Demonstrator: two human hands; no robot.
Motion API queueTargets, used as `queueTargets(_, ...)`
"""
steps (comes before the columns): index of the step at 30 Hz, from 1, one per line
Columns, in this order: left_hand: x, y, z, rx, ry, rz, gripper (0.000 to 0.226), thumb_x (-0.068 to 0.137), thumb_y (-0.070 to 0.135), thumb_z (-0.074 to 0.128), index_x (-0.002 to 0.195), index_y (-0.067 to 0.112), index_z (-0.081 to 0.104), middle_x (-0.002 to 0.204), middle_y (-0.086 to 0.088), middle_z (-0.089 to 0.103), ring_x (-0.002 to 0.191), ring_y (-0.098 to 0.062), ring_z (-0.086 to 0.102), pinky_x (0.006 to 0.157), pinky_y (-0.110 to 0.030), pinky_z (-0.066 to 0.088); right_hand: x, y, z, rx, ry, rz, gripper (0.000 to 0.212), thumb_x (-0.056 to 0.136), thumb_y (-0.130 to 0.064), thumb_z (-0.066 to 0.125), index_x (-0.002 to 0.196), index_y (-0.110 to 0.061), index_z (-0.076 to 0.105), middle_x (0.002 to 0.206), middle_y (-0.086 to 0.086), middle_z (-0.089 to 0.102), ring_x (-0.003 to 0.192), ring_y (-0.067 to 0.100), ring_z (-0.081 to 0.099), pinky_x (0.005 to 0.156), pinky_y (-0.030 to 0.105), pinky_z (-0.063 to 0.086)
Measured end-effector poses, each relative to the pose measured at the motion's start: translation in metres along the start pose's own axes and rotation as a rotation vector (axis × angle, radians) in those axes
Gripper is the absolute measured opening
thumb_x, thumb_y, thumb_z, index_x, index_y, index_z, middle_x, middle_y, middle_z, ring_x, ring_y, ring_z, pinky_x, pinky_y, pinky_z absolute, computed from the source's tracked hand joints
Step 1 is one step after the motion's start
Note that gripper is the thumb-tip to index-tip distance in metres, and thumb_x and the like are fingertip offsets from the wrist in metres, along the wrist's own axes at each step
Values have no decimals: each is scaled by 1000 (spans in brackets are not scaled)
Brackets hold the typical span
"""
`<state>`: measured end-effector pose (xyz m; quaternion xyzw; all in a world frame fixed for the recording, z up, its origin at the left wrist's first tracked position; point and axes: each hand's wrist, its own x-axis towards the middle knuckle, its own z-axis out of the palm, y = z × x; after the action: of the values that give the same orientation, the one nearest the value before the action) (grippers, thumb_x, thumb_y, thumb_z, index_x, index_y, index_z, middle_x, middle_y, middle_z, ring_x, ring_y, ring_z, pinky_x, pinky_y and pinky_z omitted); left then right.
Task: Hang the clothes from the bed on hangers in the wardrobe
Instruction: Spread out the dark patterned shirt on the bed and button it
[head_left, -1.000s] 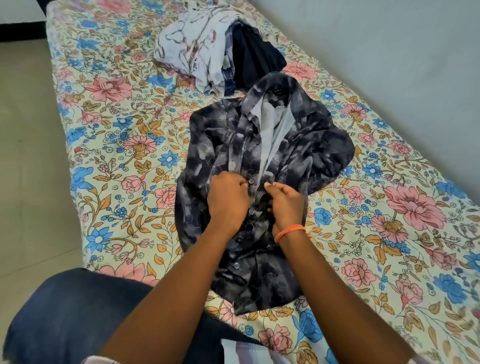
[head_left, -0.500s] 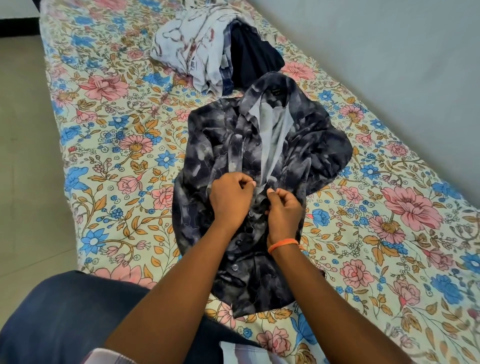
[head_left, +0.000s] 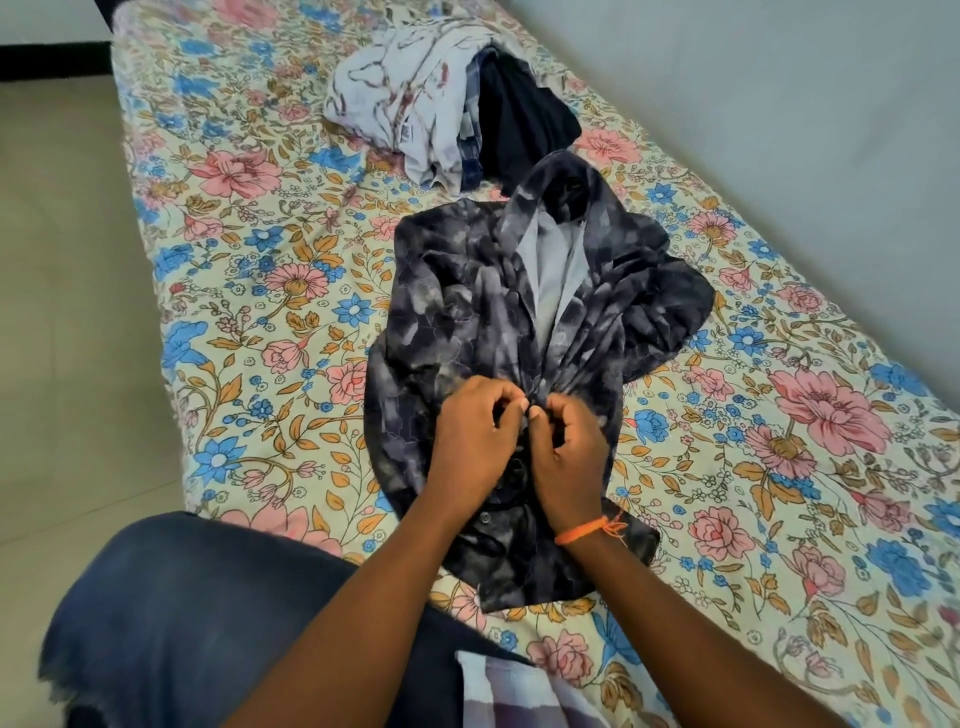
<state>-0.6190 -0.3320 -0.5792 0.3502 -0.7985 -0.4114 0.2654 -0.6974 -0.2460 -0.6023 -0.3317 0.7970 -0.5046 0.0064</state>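
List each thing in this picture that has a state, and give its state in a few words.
dark patterned shirt: flat on bed, collar open, placket being worked
left hand: pinching the shirt placket
right hand: pinching the shirt placket
pile of clothes: heaped, untouched
bed: covered by floral sheet

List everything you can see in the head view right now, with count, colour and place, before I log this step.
dark patterned shirt: 1, black and grey, laid flat mid-bed, collar toward the far end, upper front open.
pile of clothes: 1 heap, white marbled, blue checked and black pieces, far end of bed beyond the collar.
bedsheet: 1, cream with pink and blue flowers, covering the bed.
wall: grey, along the bed's right side.
floor: beige tiles, left of the bed.
orange wrist thread: 1, on the right wrist.
knee: 1, in blue denim, at the near bed edge.
left hand: pinches the shirt front.
right hand: pinches the shirt front beside it.
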Motion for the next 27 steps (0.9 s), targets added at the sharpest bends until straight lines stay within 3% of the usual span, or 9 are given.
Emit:
queueTargets(4, -6, -2, 0, -14, -33, 20, 10, 95, 23, 62, 94, 17, 70, 94, 5, 63, 83, -6, 58, 77, -24, 49, -3, -2, -4, 20, 11, 49, 4, 92, -8, 64, 93, -6, 67, 86, 4, 63, 78, -9, 52, 68, 5, 37)
queueTargets(11, -12, -3, -3, -102, 11, -27, 10, 94, 19, 62, 92, 18, 72, 92, 8, 66, 87, 0, 59, 75, -5, 40, -11, -9, -4, 94, -13, 96, 5, 90, -9, 69, 92, -13, 71, 84, -5, 67, 78, -4, 60, 69, 6, 42)
queueTargets(16, -12, -3, -1, -122, 46, -50, 10, 93, 18, 63, 92, 17, 73, 91, 9, 68, 85, 1, 60, 74, -5, 40, -11, -16, -9, 278, -18, 209, 11, 89, -3, 68, 91, -13, 73, 86, -10, 69, 81, -9, 64, 72, 5, 45)
queueTargets(27, -9, -4, 0, -117, 35, -75, 14, 93, 17, 63, 96, 14, 76, 91, 4, 70, 85, -5, 63, 74, -7, 42, -6, -9, -10, 370, -48, 230, 24, 83, 4, 72, 88, -20, 75, 82, -11, 74, 81, 1, 70, 74, 13, 51)
